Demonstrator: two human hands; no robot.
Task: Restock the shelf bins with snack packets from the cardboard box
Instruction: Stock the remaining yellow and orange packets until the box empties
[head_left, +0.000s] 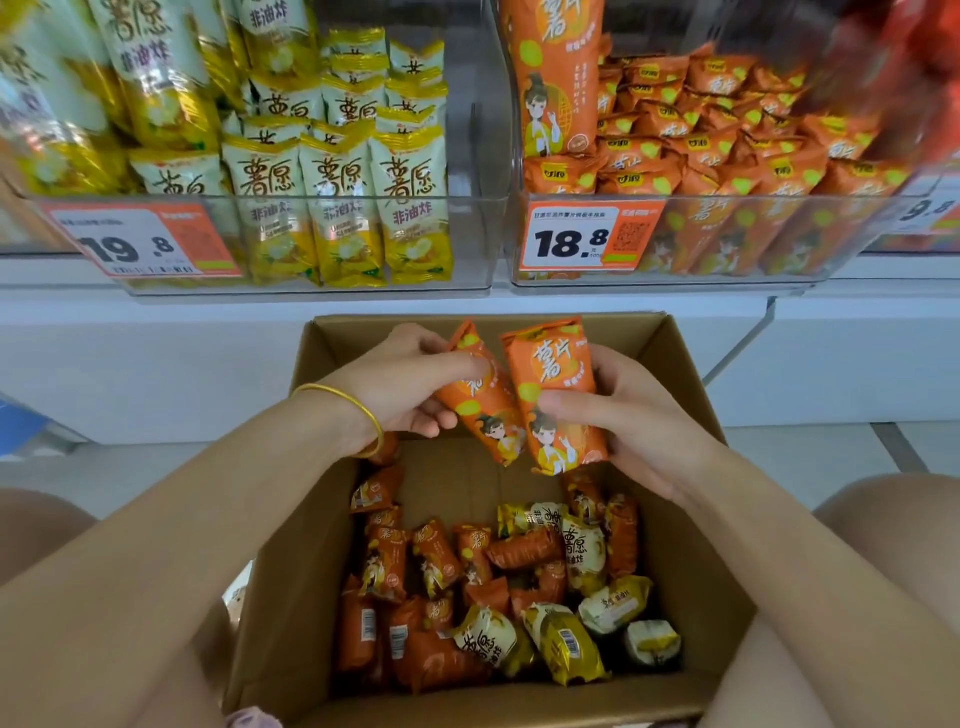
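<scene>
Above the far edge of the box (353, 338): two orange packets are held up, one in each hand, below the shelf bins.
Step in hand: the pair is judged to be meant for the orange bin (675, 283) on the right of the shelf, marked by the 18.8 price tag (571, 241). The yellow bin (472, 234) on the left should be passed over. Packets are best stood upright with the print forward, matched to the front row, and lowered behind the clear front wall without being crushed.
Left hand (410, 384): fingers are closed round the upper part of the left packet (483, 410); a bracelet (353, 410) is worn at the wrist.
Right hand (639, 415): the right packet (556, 374) is gripped, with the thumb laid across its front and the fingers wrapped behind its right edge.
Box floor: loose packets (493, 597), orange and yellow, are seen heaped towards the near side.
</scene>
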